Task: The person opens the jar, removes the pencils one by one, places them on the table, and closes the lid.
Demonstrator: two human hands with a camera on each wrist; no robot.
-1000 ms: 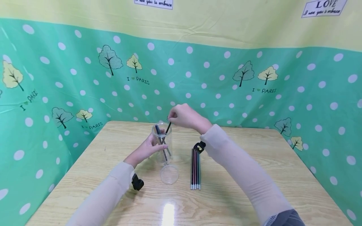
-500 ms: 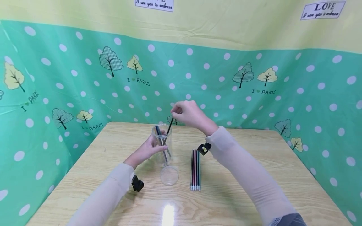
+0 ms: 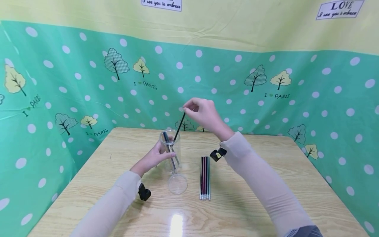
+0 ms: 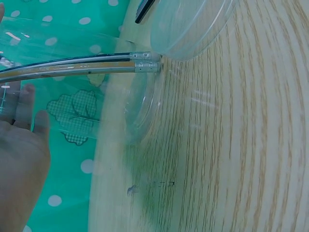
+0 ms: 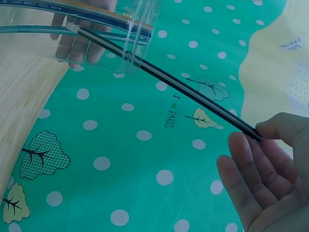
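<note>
clear round jar (image 3: pixel 177 149), open-topped, upright, near centre of head view, a few pencils (image 3: pixel 165 136) leaning inside, black-and-grey striped pencil (image 3: pixel 179 126) slanting up through jar's mouth toward upper right, pale end inside, upper end pinched

This looks like a curtained-off tabletop workspace: a wood-grain table (image 3: pixel 127 144) walled on three sides by printed cloth (image 3: pixel 204 65).

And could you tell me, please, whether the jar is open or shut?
Open: a pencil sticks out of the jar, and the lid lies on the table.
</note>
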